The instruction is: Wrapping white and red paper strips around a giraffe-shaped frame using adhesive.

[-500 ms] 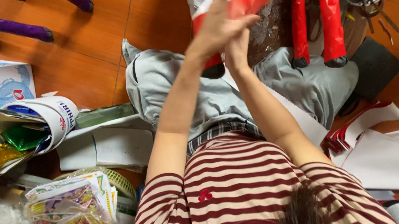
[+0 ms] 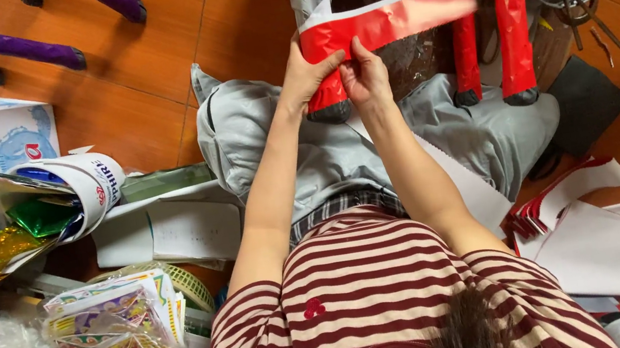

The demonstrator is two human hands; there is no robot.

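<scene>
Red, glossy paper strip (image 2: 394, 21) with a white edge stretches level above the person's grey-trousered lap (image 2: 338, 142), its far end free. Both hands pinch its near end: left hand (image 2: 306, 76) with thumb on top and fingers curled beneath, right hand (image 2: 366, 76) closed just beside it, touching.

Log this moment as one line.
left hand: holds red paper strip | right hand: pinches same strip | over lap, grey trousers
</scene>
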